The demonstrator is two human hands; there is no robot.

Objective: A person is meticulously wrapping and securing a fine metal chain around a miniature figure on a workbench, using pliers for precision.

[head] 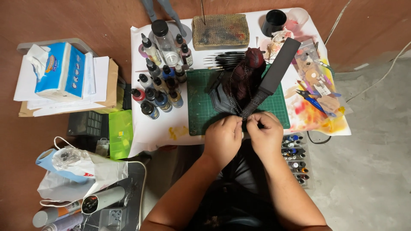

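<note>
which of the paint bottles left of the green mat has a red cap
The red-capped bottle at the left edge of the cluster, farthest from the mat; its neighbours have black or dark caps.

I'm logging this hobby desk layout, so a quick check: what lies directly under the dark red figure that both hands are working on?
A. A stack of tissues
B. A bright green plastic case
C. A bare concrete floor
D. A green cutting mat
D: the dark red figure stands on the green cutting mat, whose gridded surface shows around it, while the left hand and right hand pinch a thin chain at the mat's near edge.
</note>
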